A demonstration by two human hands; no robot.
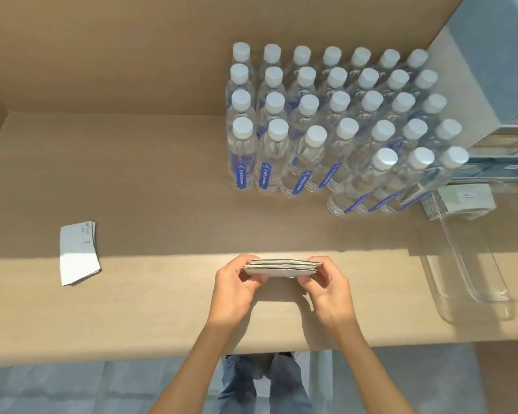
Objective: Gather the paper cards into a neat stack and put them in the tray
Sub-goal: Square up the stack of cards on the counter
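A stack of white paper cards is held edge-on just above the middle of the beige table. My left hand pinches its left end and my right hand pinches its right end. A second small pile of white cards lies slightly fanned on the table at the far left, untouched. The clear plastic tray rests at the right edge of the table, well to the right of my hands. More cards lie at its far end.
Several rows of capped water bottles stand upright at the back right, between my hands and the wall. A pale blue drawer unit stands at the far right behind the tray. The table's front edge runs just below my wrists.
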